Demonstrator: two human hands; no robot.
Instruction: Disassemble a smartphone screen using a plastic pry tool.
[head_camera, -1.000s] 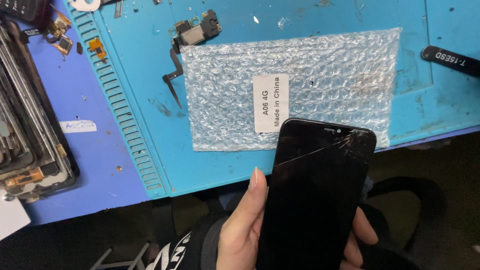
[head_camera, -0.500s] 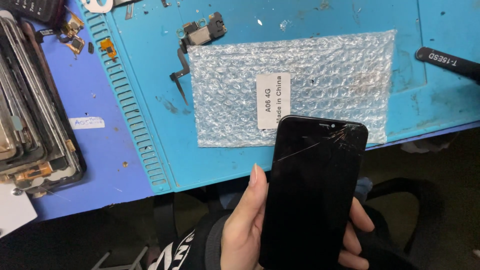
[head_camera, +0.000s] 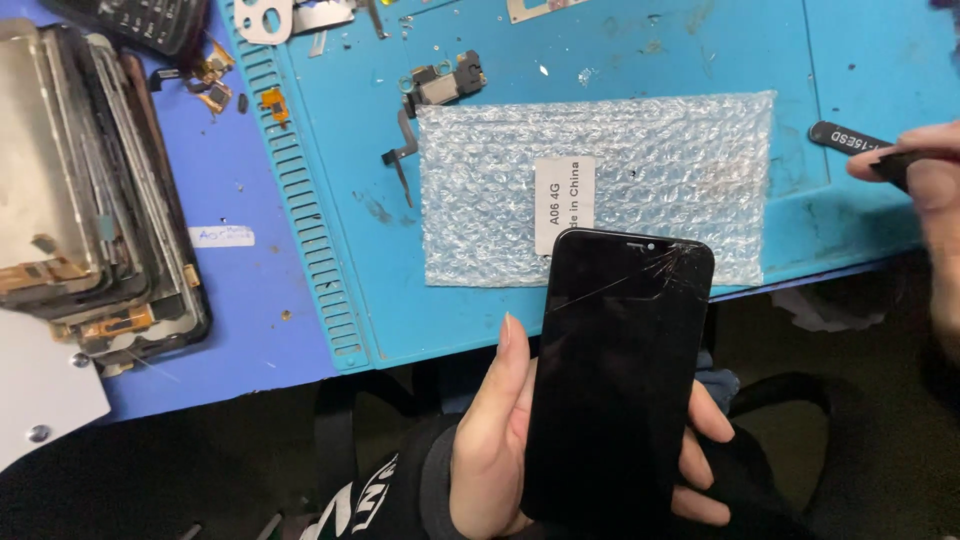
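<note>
Two hands now: right hand (head_camera: 925, 170) newly on tweezers (head_camera: 850, 140).

My left hand (head_camera: 495, 440) is bare, with no ring or watch in sight; its thumbnail is long, rounded and unpainted. A black sleeve (head_camera: 400, 495) with a ribbed cuff closes at that wrist, and white lettering or a white graphic runs across the fabric just behind the cuff, too cropped to make out. My right hand (head_camera: 925, 175) shows only in part at the right edge of the frame, also bare, with no jewellery on the fingers that can be seen. Below it the forearm falls into shadow, and I cannot tell what covers it.
</note>
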